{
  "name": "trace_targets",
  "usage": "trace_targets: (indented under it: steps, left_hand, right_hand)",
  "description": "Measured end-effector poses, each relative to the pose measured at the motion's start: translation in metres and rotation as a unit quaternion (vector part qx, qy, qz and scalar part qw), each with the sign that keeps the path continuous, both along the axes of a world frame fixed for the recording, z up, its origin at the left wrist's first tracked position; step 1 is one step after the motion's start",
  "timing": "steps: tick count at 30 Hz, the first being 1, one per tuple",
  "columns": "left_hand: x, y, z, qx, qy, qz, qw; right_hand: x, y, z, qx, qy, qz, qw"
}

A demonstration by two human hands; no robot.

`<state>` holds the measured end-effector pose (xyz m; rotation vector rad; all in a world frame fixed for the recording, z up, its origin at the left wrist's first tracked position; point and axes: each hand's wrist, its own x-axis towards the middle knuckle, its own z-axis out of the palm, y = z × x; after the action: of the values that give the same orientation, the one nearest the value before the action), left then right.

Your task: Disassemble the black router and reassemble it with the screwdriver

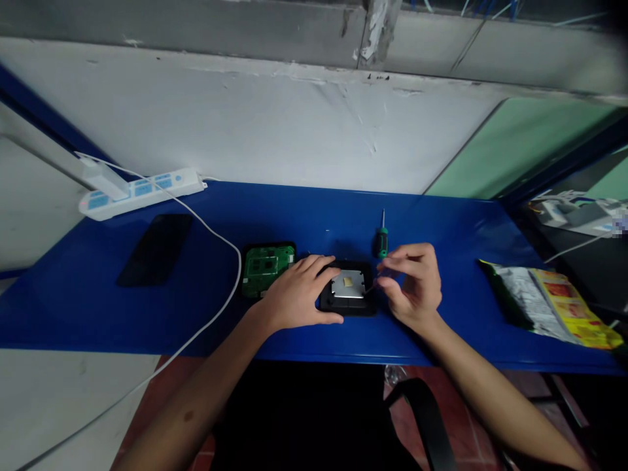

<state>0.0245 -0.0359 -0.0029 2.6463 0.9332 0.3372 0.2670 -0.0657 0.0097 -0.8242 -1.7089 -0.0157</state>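
1. Spreads the left hand (300, 294) wide over the left side of a black case (349, 310), with the thumb at the near side and the other fingers toward the far side.
2. Pinches a thin tool (371, 289) between the thumb and fingertips of the right hand (417, 284), slanting it down to the right edge of a metal plate (338, 285). Cannot tell from this view whether the tip touches.
3. Has the black case between both hands, flat on the blue table (206, 327), with the metal plate inside and a small tan square (348, 282) on top of the plate.
4. Partly hides a green circuit board (265, 263) behind the left hand, left of the black case.
5. Has a green screwdriver (383, 242) on the table just beyond the right hand, shaft pointing away.
6. Shows a dark phone (154, 252), a power strip (184, 182) and a white cable (216, 233) farther left, and a colorful packet (564, 301) well to the right.
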Motion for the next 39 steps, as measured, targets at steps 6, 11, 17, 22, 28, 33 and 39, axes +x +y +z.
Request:
trace_targets:
  steps: [6, 11, 17, 22, 28, 33, 39]
  left_hand:
    - [0.0004, -0.0008, -0.0017, 0.004, 0.0, 0.002, 1.0]
    - [0.0, -0.0013, -0.0017, 0.0, 0.007, 0.002, 1.0]
    - [0.0006, -0.0013, 0.0008, -0.002, 0.009, 0.002, 1.0]
    - [0.0012, -0.0005, 0.0015, -0.002, 0.011, -0.004, 1.0]
    - [0.0005, 0.0001, 0.0015, -0.009, 0.014, -0.003, 1.0]
    - [0.0004, -0.0004, 0.0022, -0.015, 0.008, -0.003, 1.0]
    - [0.0, -0.0001, 0.002, -0.008, 0.015, -0.005, 1.0]
  right_hand:
    - [-0.0031, -0.0021, -0.0004, -0.037, 0.004, 0.009, 0.999]
    - [-0.0025, -0.0044, -0.0043, -0.066, 0.037, 0.028, 0.997]
    - [-0.0021, -0.0018, -0.0034, -0.047, 0.062, 0.011, 0.997]
    - [-0.0016, 0.0023, -0.0026, -0.032, 0.106, -0.03, 0.993]
    - [-0.0001, 0.0038, -0.0022, -0.035, 0.104, -0.024, 0.994]
    - [-0.002, 0.0027, -0.0006, -0.033, 0.081, -0.017, 0.996]
    - [-0.0027, 0.0029, -0.0015, -0.037, 0.072, -0.011, 0.997]
